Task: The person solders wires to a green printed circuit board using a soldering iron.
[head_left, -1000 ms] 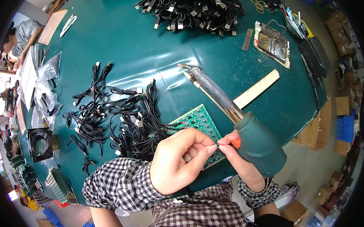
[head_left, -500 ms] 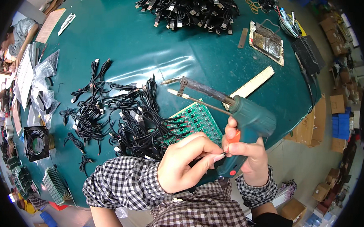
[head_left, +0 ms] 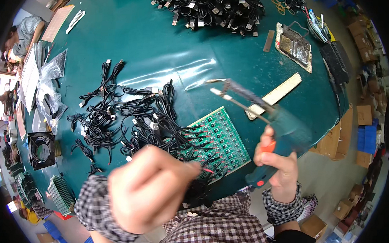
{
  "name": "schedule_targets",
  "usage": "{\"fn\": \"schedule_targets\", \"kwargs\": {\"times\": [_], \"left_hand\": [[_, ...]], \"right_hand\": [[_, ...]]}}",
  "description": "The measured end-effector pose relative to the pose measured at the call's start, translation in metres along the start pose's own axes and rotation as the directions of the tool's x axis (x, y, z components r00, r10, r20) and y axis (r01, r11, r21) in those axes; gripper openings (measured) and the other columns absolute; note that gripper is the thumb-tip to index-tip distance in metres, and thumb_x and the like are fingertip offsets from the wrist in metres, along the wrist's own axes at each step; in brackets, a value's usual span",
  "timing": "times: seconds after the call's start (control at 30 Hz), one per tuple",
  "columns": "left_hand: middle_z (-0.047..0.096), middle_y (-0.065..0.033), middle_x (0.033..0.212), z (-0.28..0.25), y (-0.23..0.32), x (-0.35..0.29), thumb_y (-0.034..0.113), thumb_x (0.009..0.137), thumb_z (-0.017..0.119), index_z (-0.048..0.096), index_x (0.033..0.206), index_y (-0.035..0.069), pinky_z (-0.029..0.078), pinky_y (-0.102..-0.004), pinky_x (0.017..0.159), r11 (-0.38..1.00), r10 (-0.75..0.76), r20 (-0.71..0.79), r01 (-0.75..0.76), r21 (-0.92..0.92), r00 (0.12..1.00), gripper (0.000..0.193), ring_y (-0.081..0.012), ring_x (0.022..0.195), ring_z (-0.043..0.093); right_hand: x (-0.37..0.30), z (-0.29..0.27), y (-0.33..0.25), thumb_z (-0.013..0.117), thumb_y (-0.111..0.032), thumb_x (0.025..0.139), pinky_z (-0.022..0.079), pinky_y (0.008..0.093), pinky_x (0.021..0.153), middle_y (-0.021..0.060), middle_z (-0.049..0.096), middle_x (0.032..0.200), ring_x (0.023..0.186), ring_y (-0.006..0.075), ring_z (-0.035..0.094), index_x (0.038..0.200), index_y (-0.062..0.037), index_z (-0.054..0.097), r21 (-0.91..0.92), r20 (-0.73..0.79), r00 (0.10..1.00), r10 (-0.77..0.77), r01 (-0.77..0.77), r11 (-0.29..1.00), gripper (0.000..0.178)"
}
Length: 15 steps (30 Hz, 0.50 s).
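Note:
My right hand (head_left: 279, 166) grips a green soldering gun (head_left: 285, 132) with an orange trigger, its metal tip pointing to the upper left over the table. Motion smears my left hand (head_left: 150, 189), which is bunched closed beside the left end of a green circuit board (head_left: 224, 136). A thin red wire end (head_left: 207, 170) shows at its fingertips, apparently of a cable it pinches; the grip itself is blurred. Black cables (head_left: 180, 140) run onto the board, where their red and black wires lie along its rows of parts.
Loose black USB cables (head_left: 101, 126) lie left of the board, with a large heap (head_left: 212, 9) at the back. A wooden strip (head_left: 276, 97), a soldering iron stand (head_left: 294, 47) and a black box (head_left: 336, 62) are on the right. A small fan (head_left: 41, 150) stands left.
My left hand has pulled away from the right hand, leftward past the board, uncovering more of it. The soldering gun has shifted right in my right hand, and the whole view has moved slightly.

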<state>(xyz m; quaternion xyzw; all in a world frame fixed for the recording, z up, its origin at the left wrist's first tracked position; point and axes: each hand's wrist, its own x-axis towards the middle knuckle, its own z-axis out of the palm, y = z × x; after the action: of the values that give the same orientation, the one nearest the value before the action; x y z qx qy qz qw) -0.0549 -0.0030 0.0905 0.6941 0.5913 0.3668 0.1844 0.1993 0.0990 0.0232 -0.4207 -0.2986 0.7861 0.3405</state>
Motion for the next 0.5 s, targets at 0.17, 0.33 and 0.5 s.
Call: {"fn": "schedule_targets", "kwargs": {"times": [0.17, 0.33, 0.5], "left_hand": [[0.059, -0.0094, 0.077, 0.03, -0.034, 0.017, -0.009, 0.077, 0.073, 0.074, 0.097, 0.003, 0.047, -0.0329, 0.057, 0.989, -0.095, -0.018, 0.097, 0.113, 0.995, 0.023, -0.0236, 0.063, 0.059], [0.056, -0.0083, 0.082, 0.072, -0.063, 0.022, -0.006, 0.078, 0.071, 0.07, 0.102, 0.005, 0.052, -0.0357, 0.056, 0.979, 0.001, 0.017, -0.005, 0.205, 1.0, 0.027, -0.0257, 0.065, 0.062], [0.056, -0.0076, 0.081, 0.089, -0.075, 0.026, -0.005, 0.074, 0.072, 0.07, 0.101, 0.002, 0.053, -0.0337, 0.056, 0.969, 0.03, 0.043, -0.04, 0.245, 0.999, 0.028, -0.0239, 0.065, 0.062]], "right_hand": [[0.003, -0.012, -0.008, 0.074, 0.004, 0.076, 0.056, 0.0339, 0.065, 0.0091, 0.063, 0.092, 0.075, 0.0228, 0.069, 0.12, 0.0016, 0.058, -0.152, -0.083, 0.983, -0.162, 0.148, 0.977, 0.047], [0.0, -0.034, 0.0, 0.059, -0.033, 0.101, 0.062, 0.0398, 0.068, 0.0114, 0.061, 0.1, 0.081, 0.0267, 0.072, 0.13, 0.0053, 0.053, -0.185, 0.043, 0.97, -0.24, 0.244, 0.952, 0.048], [-0.006, -0.039, 0.003, 0.059, -0.043, 0.101, 0.067, 0.0415, 0.069, 0.0129, 0.06, 0.107, 0.096, 0.0284, 0.071, 0.135, 0.0073, 0.047, -0.263, 0.048, 0.965, -0.26, 0.263, 0.928, 0.062]]}}
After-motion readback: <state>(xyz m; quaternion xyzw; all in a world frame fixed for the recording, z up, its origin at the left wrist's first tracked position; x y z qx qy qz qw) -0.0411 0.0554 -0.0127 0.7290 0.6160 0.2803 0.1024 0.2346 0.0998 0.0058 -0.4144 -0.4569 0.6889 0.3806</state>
